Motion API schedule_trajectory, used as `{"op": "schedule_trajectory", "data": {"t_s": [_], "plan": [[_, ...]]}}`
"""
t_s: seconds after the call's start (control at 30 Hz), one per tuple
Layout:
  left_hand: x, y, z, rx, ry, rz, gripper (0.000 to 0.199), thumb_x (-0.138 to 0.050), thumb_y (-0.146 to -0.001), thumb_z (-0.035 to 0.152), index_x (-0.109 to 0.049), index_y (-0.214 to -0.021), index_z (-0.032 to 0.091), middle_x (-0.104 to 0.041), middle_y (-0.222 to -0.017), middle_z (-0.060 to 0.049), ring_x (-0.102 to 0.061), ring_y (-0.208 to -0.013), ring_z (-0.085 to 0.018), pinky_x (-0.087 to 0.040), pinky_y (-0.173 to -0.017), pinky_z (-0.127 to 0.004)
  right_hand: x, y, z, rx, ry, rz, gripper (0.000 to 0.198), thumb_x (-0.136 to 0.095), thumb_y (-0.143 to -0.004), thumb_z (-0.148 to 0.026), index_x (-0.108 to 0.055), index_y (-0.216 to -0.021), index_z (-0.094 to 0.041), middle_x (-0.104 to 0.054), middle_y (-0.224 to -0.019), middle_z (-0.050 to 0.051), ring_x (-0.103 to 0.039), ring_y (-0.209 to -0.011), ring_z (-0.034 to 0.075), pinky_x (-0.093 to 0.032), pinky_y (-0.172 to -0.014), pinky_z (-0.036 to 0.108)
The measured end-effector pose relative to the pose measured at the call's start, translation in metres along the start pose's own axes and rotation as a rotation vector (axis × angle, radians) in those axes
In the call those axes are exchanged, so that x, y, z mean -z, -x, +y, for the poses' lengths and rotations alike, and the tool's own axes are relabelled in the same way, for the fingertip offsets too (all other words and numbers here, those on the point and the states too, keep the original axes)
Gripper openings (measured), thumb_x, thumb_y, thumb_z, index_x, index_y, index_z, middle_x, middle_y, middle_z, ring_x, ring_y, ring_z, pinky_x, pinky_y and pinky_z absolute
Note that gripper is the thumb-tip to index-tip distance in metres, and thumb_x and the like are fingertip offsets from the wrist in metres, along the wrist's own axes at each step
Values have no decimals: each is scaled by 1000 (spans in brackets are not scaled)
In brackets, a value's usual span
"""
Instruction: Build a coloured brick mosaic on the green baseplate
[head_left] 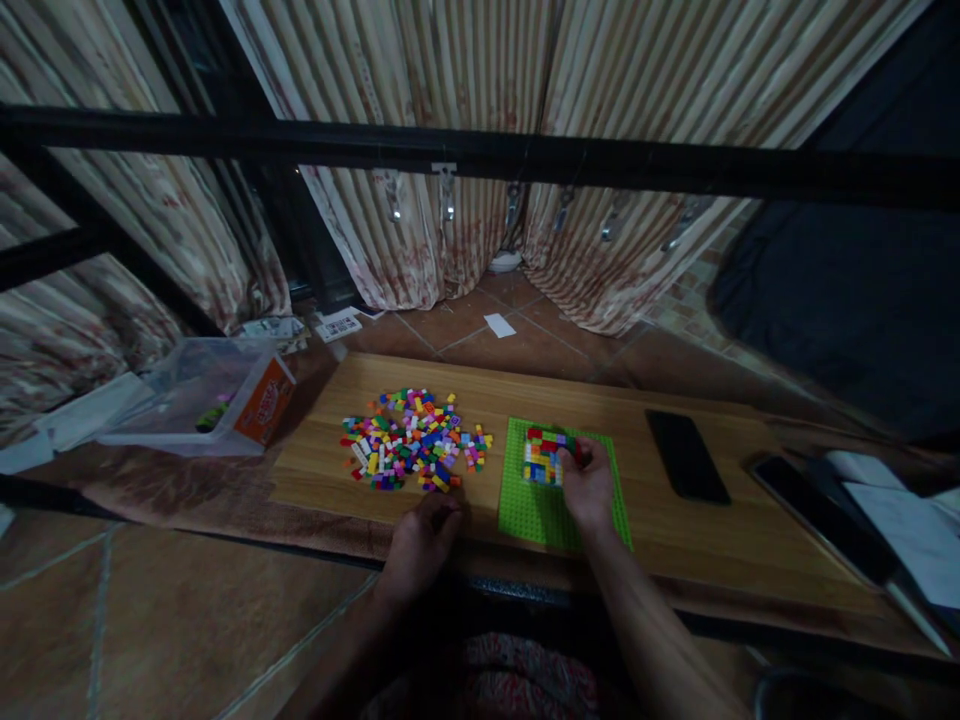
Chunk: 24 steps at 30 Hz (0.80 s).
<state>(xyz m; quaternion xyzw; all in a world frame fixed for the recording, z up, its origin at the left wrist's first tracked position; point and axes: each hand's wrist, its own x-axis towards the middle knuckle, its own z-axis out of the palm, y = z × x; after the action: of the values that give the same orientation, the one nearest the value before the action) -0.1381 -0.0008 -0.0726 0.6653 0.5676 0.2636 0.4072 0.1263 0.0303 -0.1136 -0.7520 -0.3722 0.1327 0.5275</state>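
Observation:
A green studded baseplate (525, 515) lies on the wooden board, and a low build of multicoloured toy bricks (541, 470) stands on its upper part. My right hand (589, 485) reaches over the plate's right half. Its thumb and fingers are closed on a toy brick at the build's right edge, which they partly hide. By the board's front edge rests my left hand (421, 540), with its fingers curled together. Whatever is in them, if anything, is hidden. Just beyond it spreads a loose pile of small coloured bricks (412, 440).
The wooden board (315, 455) carries a black phone (686, 455) to the right of the plate. Farther right are another dark device (817, 515), papers (907, 530) and a pen (921, 620). A clear plastic box (187, 400) stands at the left. A black rail (480, 155) crosses before the curtains.

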Motion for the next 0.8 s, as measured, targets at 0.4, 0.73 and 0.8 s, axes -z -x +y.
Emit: {"op": "schedule_trajectory", "data": {"t_s": [0.4,0.73,0.8], "plan": [[24,13,-13,-58,-28,103,16,-51,-85,29,-64,-86,21,-71,-87,-2,-66,-80,-16,-49,-75,-24,14,42,-47,394,147,-147,27,-46,-89,-37,-64,-99,-19,-65,-98,10,-58,-93,24,-45,-86,40],[29,10,-22,-63,-53,148,16,-51,-82,21,-65,-90,22,-72,-91,-1,-67,-84,-15,-50,-79,-25,-53,112,-81,597,244,-605,24,-50,-88,-17,-66,-105,-24,-62,-99,5,-57,-98,22,-45,-89,33],[29,9,-23,-64,-52,152,17,-51,-82,21,-64,-92,23,-72,-93,-1,-67,-86,-15,-50,-81,-25,-58,111,-83,601,283,-614,26,-52,-86,-15,-66,-106,-24,-61,-102,5,-56,-100,22,-45,-90,33]]}}
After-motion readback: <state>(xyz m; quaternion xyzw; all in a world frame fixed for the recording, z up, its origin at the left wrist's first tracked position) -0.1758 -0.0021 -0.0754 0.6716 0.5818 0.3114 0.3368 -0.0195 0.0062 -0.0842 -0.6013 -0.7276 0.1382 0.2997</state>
